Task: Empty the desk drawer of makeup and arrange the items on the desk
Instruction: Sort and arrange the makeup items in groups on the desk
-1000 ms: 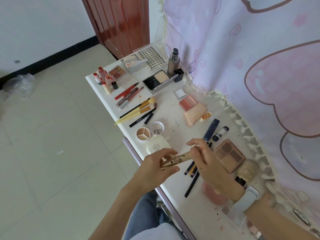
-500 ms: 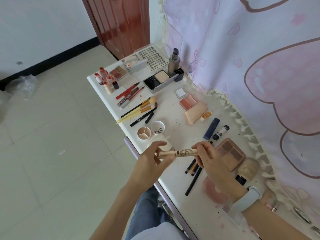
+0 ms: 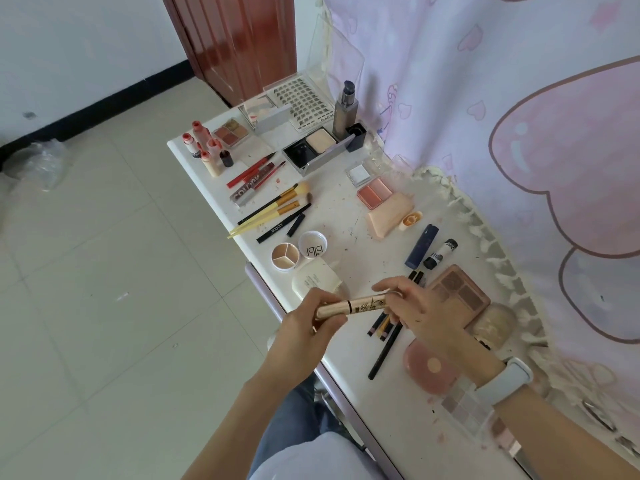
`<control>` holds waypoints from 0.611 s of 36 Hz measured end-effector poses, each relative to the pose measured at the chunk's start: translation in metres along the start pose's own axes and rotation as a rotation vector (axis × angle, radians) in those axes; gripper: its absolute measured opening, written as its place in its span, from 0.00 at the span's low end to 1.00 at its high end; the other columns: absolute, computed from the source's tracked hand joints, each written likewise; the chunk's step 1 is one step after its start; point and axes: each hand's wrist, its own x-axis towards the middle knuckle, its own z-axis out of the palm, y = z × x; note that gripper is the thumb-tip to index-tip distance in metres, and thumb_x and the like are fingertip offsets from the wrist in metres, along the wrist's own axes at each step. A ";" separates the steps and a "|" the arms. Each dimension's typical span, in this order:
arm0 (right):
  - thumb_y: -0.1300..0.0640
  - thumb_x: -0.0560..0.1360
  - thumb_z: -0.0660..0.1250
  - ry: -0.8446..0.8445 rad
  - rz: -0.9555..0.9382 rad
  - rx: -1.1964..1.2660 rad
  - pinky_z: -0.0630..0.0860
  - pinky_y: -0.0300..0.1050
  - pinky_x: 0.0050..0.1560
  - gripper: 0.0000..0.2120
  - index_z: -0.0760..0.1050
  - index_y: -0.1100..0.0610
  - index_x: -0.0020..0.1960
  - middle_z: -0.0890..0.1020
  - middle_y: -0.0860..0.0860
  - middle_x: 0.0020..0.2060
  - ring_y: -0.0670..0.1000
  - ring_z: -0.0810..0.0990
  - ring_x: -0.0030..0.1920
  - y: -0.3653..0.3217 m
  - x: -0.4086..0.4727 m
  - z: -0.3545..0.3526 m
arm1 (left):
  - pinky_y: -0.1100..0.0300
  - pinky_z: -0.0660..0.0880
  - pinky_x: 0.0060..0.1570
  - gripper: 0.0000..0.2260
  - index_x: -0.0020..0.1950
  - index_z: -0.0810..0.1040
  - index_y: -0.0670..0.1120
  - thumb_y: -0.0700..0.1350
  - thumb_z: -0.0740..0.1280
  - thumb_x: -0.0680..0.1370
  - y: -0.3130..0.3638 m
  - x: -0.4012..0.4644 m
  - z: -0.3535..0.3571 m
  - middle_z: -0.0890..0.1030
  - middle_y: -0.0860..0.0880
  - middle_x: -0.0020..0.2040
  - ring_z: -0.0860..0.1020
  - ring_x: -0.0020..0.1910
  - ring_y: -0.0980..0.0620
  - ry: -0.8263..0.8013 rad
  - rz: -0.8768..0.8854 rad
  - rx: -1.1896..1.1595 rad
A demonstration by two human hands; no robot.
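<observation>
I have both hands on one item: a gold mascara tube [image 3: 349, 304], held level above the near edge of the desk [image 3: 408, 424]. My left hand [image 3: 304, 337] grips its left end with curled fingers, and my right hand [image 3: 419, 306] pinches its right end; neither hand is free. Taking the brown eyeshadow palette [image 3: 459, 294] as my landmark, the tube hangs just to its left, over the bundle of dark pencils [image 3: 386, 336] that lies on the desktop below and left of that palette. The white compact [image 3: 317, 280] sits further left of the palette, beyond the tube, and the navy tube [image 3: 421, 244] and small black-and-white tube [image 3: 440, 253] lie just above it. Most of the makeup is already laid out in rows across the desk; the drawer itself is not in view, so I cannot tell whether more remains inside. I judge the step in hand to be the placing of this tube, late in the arranging. The next move calls for choosing a bare strip left of the palette, lowering the tube flat beside the pencils without scattering them, and letting go with both hands
</observation>
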 end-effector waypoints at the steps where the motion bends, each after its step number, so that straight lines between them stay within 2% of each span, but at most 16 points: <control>1: 0.59 0.80 0.57 -0.059 -0.009 -0.065 0.69 0.33 0.35 0.10 0.75 0.46 0.52 0.75 0.50 0.35 0.43 0.72 0.32 -0.002 -0.002 0.000 | 0.64 0.64 0.31 0.03 0.46 0.73 0.54 0.46 0.66 0.77 0.000 0.000 -0.001 0.72 0.60 0.28 0.66 0.27 0.58 -0.003 0.011 0.019; 2: 0.57 0.80 0.58 -0.108 -0.024 -0.126 0.69 0.32 0.35 0.09 0.75 0.48 0.54 0.75 0.48 0.35 0.40 0.72 0.31 -0.004 -0.003 0.000 | 0.65 0.63 0.30 0.04 0.43 0.73 0.52 0.48 0.65 0.77 -0.001 0.000 -0.001 0.71 0.59 0.26 0.65 0.26 0.57 0.003 0.012 0.026; 5: 0.60 0.79 0.59 -0.142 -0.084 -0.232 0.69 0.28 0.36 0.11 0.75 0.54 0.59 0.75 0.45 0.39 0.35 0.74 0.33 -0.005 -0.006 -0.001 | 0.63 0.62 0.29 0.16 0.33 0.73 0.45 0.54 0.64 0.76 -0.002 0.001 -0.002 0.65 0.56 0.21 0.62 0.24 0.56 0.038 -0.045 0.072; 8: 0.61 0.79 0.60 -0.142 -0.171 -0.389 0.71 0.31 0.40 0.10 0.75 0.54 0.57 0.73 0.42 0.44 0.39 0.76 0.39 -0.001 -0.005 -0.004 | 0.65 0.63 0.28 0.24 0.25 0.68 0.46 0.57 0.61 0.77 -0.001 0.002 -0.001 0.64 0.55 0.20 0.62 0.22 0.55 0.026 -0.212 0.038; 10: 0.57 0.78 0.59 -0.072 -0.327 -0.595 0.72 0.34 0.38 0.08 0.75 0.54 0.55 0.72 0.41 0.45 0.42 0.74 0.39 0.003 -0.002 -0.007 | 0.66 0.62 0.27 0.26 0.24 0.65 0.45 0.58 0.59 0.78 0.000 0.003 0.001 0.64 0.52 0.21 0.61 0.22 0.54 -0.051 -0.350 -0.079; 12: 0.52 0.76 0.57 -0.023 -0.482 -0.779 0.72 0.33 0.36 0.10 0.73 0.53 0.53 0.74 0.44 0.46 0.42 0.72 0.40 0.005 0.000 -0.010 | 0.67 0.62 0.26 0.26 0.24 0.65 0.45 0.58 0.59 0.78 0.001 0.003 0.003 0.63 0.51 0.21 0.61 0.21 0.55 -0.109 -0.489 -0.246; 14: 0.52 0.75 0.57 -0.015 -0.543 -0.812 0.70 0.31 0.36 0.08 0.71 0.52 0.52 0.75 0.46 0.47 0.42 0.72 0.42 0.007 0.000 -0.011 | 0.68 0.63 0.25 0.26 0.25 0.68 0.44 0.57 0.59 0.79 0.002 0.002 0.001 0.65 0.50 0.20 0.62 0.22 0.54 -0.146 -0.548 -0.342; 15: 0.53 0.75 0.58 -0.015 -0.531 -0.778 0.70 0.30 0.36 0.08 0.71 0.52 0.52 0.75 0.45 0.47 0.42 0.72 0.42 0.006 0.000 -0.010 | 0.68 0.65 0.26 0.25 0.28 0.72 0.43 0.57 0.58 0.79 0.002 0.003 0.001 0.67 0.49 0.22 0.65 0.22 0.54 -0.176 -0.521 -0.349; 17: 0.56 0.76 0.60 -0.009 -0.448 -0.673 0.71 0.32 0.37 0.08 0.73 0.53 0.53 0.73 0.42 0.46 0.42 0.73 0.41 0.007 0.001 -0.011 | 0.66 0.69 0.29 0.15 0.45 0.77 0.45 0.54 0.58 0.80 0.000 0.001 0.003 0.74 0.48 0.30 0.70 0.25 0.55 -0.171 -0.384 -0.348; 18: 0.57 0.76 0.61 -0.025 -0.393 -0.631 0.72 0.34 0.38 0.08 0.73 0.54 0.54 0.72 0.39 0.45 0.43 0.74 0.40 0.009 0.002 -0.011 | 0.64 0.71 0.30 0.08 0.53 0.75 0.48 0.50 0.61 0.79 -0.001 0.000 0.003 0.75 0.48 0.36 0.73 0.28 0.55 -0.157 -0.328 -0.359; 19: 0.58 0.77 0.61 -0.053 -0.331 -0.602 0.73 0.36 0.39 0.08 0.73 0.54 0.55 0.72 0.38 0.44 0.44 0.75 0.39 0.010 0.002 -0.011 | 0.62 0.71 0.31 0.09 0.58 0.72 0.52 0.47 0.65 0.78 -0.005 0.000 0.004 0.76 0.50 0.39 0.74 0.30 0.55 -0.119 -0.277 -0.350; 21: 0.58 0.78 0.60 -0.108 -0.241 -0.573 0.73 0.36 0.41 0.08 0.72 0.52 0.57 0.73 0.36 0.43 0.41 0.77 0.40 0.013 0.002 -0.009 | 0.61 0.71 0.32 0.13 0.55 0.72 0.57 0.43 0.69 0.75 -0.013 -0.003 0.006 0.75 0.55 0.37 0.72 0.31 0.56 -0.042 -0.154 -0.245; 22: 0.57 0.78 0.60 -0.125 -0.212 -0.575 0.72 0.35 0.42 0.08 0.72 0.51 0.57 0.73 0.35 0.43 0.39 0.77 0.41 0.015 0.002 -0.008 | 0.61 0.70 0.33 0.09 0.51 0.74 0.57 0.43 0.68 0.76 -0.016 -0.002 0.005 0.74 0.57 0.34 0.71 0.30 0.56 -0.007 -0.107 -0.139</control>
